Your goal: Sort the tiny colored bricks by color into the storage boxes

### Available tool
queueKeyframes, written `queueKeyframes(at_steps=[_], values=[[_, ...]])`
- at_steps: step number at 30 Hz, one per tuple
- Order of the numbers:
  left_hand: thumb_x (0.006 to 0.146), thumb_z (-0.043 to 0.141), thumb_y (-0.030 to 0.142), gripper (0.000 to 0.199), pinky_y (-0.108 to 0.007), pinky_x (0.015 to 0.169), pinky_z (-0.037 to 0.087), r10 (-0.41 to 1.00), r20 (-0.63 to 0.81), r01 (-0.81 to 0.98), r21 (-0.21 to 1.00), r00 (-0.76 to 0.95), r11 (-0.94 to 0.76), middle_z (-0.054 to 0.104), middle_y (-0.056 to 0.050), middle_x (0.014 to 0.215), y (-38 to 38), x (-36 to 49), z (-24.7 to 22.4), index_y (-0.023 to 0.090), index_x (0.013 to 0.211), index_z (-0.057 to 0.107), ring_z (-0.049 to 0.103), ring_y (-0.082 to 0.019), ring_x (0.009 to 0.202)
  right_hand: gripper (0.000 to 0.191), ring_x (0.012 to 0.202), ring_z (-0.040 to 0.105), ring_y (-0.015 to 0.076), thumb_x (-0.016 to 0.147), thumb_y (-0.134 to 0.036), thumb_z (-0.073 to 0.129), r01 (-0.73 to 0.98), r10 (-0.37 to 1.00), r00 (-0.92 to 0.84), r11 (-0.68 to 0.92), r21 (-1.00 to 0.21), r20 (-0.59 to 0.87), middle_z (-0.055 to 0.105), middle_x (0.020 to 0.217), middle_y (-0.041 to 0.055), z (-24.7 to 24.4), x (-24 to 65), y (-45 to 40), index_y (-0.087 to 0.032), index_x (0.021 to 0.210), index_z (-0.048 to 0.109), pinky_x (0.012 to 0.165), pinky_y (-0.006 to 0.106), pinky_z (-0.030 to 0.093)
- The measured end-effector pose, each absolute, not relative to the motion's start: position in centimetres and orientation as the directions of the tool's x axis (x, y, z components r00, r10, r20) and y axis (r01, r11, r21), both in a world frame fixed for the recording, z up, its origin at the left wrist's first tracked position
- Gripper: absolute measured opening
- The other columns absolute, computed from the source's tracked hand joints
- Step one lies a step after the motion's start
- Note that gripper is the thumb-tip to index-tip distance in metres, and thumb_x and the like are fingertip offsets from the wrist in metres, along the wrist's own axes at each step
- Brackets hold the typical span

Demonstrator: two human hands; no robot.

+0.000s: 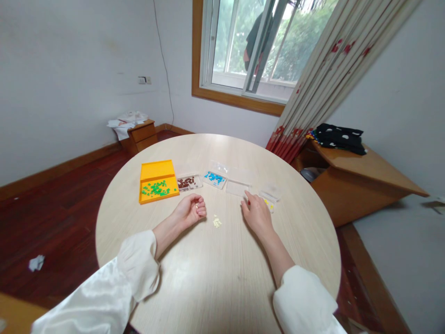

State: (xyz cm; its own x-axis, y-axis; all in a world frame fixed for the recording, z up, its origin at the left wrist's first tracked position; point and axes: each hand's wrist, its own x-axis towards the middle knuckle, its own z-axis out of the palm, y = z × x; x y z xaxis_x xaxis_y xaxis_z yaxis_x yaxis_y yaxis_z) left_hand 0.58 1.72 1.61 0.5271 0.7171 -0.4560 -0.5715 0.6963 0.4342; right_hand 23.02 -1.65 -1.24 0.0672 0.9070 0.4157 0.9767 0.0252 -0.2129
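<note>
My left hand [191,209] is turned palm up with its fingers curled in. Small cream pieces [196,206] show in its palm. To its right, a little pile of similar pale cream pieces [217,221] lies on the table. My right hand [257,214] is palm down, its index finger stretched out and thumb apart, at the right end of a clear box [237,187] in which I see no pieces. A small red spot shows by its fingertips; I cannot tell what it is. Partly behind this hand stands a clear box with yellow pieces [270,204].
The round wooden table [194,287] holds an open yellow case [157,169] with green pieces, a clear box of brown pieces [187,182] and another of blue pieces [214,177]. A wooden cabinet [368,171] stands at the right, below a curtain [323,65].
</note>
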Motion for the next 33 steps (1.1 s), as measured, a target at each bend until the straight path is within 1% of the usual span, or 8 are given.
queueKeyframes(at_steps=[3,9,14,17,21,25,29,33], values=[[0.074,0.043,0.008,0.019,-0.016,0.038,0.03,0.758,-0.438,-0.601,0.464,0.483,0.651,0.035,0.003,0.047,1.8,0.6,1.6,0.017,0.057,0.038,0.031,-0.006,0.038,0.032,0.075,0.058,0.0222,0.084,-0.021,0.049,0.976,0.922,0.084,0.0,-0.216,0.377,0.066,0.078,0.0112,-1.3,23.3,-1.5,-0.011,0.112,0.06,0.07,0.032,0.041],[0.076,0.041,0.01,0.02,-0.017,0.038,0.032,0.819,-0.42,-0.659,0.492,0.392,0.568,0.035,0.003,0.048,1.8,0.6,2.1,0.017,0.058,0.038,0.033,-0.007,0.039,0.018,0.057,0.056,0.0161,0.08,-0.018,0.048,0.94,0.956,0.101,-0.001,-0.342,0.276,0.063,0.059,0.0025,-0.2,22.7,-2.1,-0.019,0.079,0.066,0.055,0.024,0.034],[0.073,0.043,0.01,0.017,-0.018,0.04,0.032,0.883,-0.371,-0.735,0.505,0.288,0.452,0.036,0.003,0.049,1.9,0.6,2.7,0.017,0.058,0.038,0.032,-0.007,0.04,0.019,0.056,0.056,0.0154,0.082,-0.022,0.047,0.898,0.955,0.028,0.105,-0.426,0.295,0.063,0.06,0.0017,1.2,21.7,-3.2,-0.018,0.079,0.066,0.055,0.024,0.034],[0.07,0.046,0.011,0.017,-0.018,0.041,0.03,0.946,-0.278,-0.778,0.553,0.166,0.299,0.034,0.003,0.05,1.6,0.4,3.4,0.017,0.055,0.038,0.032,-0.007,0.041,0.018,0.061,0.056,0.0161,0.083,-0.023,0.048,0.87,0.921,-0.028,0.214,-0.444,0.389,0.064,0.064,0.0028,1.7,20.8,-3.7,-0.018,0.079,0.065,0.059,0.025,0.036],[0.07,0.048,0.015,0.016,-0.018,0.046,0.031,0.999,-0.04,-0.774,0.632,0.019,0.04,0.035,0.003,0.054,0.4,0.2,4.7,0.015,0.055,0.042,0.034,-0.006,0.046,0.018,0.065,0.057,0.0163,0.085,-0.022,0.048,0.842,0.882,-0.144,0.347,-0.414,0.448,0.065,0.069,0.0038,2.0,19.0,-4.5,-0.019,0.078,0.064,0.063,0.027,0.037],[0.062,0.05,0.01,0.011,-0.021,0.051,0.033,0.995,0.101,-0.636,0.767,-0.011,-0.085,0.04,0.003,0.056,-0.4,0.2,4.8,0.016,0.054,0.047,0.038,-0.008,0.05,0.016,0.066,0.056,0.0169,0.087,-0.02,0.049,0.824,0.852,-0.28,0.45,-0.344,0.442,0.065,0.07,0.004,1.8,17.1,-4.9,-0.019,0.08,0.063,0.065,0.029,0.036],[0.062,0.048,0.006,0.015,-0.023,0.055,0.032,0.995,0.102,-0.336,0.937,-0.007,-0.098,0.046,0.001,0.053,-0.1,0.4,3.5,0.016,0.054,0.057,0.042,-0.011,0.054,0.014,0.071,0.054,0.018,0.088,-0.019,0.05,0.808,0.835,-0.329,0.491,-0.325,0.441,0.064,0.072,0.005,1.1,16.0,-4.6,-0.019,0.082,0.063,0.068,0.031,0.034],[0.066,0.049,0.005,0.021,-0.023,0.057,0.032,0.995,0.101,-0.141,0.985,-0.008,-0.101,0.049,0.002,0.05,0.4,0.5,2.8,0.016,0.062,0.067,0.043,-0.013,0.056,0.013,0.075,0.054,0.0186,0.087,-0.018,0.051,0.796,0.833,-0.344,0.503,-0.336,0.433,0.065,0.075,0.0051,0.4,15.7,-3.8,-0.019,0.084,0.063,0.071,0.032,0.035]])
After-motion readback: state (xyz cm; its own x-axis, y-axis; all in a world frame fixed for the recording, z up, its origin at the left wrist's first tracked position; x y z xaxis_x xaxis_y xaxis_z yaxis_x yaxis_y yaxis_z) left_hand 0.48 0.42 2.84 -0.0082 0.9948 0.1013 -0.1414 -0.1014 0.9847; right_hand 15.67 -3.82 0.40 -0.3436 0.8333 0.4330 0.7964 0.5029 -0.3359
